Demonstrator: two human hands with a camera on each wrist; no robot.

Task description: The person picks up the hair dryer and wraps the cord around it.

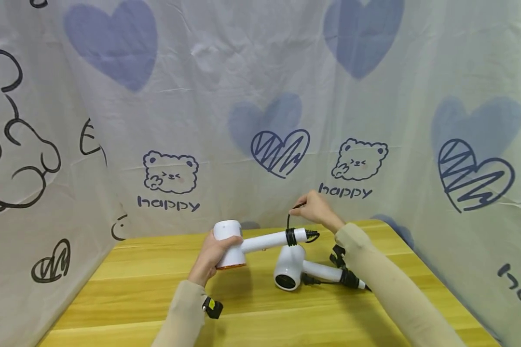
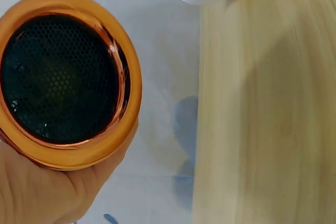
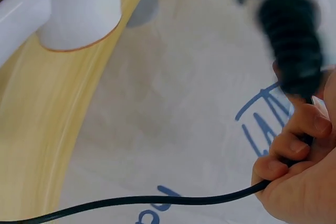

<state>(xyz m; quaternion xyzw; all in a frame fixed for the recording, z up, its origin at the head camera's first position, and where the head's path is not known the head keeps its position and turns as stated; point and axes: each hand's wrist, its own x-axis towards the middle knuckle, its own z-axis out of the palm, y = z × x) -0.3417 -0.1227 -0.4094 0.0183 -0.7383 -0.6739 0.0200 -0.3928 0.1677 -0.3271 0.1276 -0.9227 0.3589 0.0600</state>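
My left hand [image 1: 211,253] grips the barrel of a white hair dryer [image 1: 265,242] and holds it above the table. Its copper-rimmed mesh end [image 2: 59,80] faces the left wrist camera. Black cord is wound round the handle near its tip, which points right. Above that tip, my right hand [image 1: 316,209] holds a length of the black cord [image 3: 173,200], with fingers curled round it in the right wrist view. A second white hair dryer [image 1: 289,265] lies on the table below, its handle pointing right with black cord [image 1: 350,278] wound round it.
The wooden table [image 1: 147,289] backs onto a hanging printed cloth [image 1: 226,120], with cloth also on both sides. A black plug [image 1: 313,280] lies by the second dryer's handle. Another black item [image 1: 337,255] sits near my right sleeve, partly hidden.
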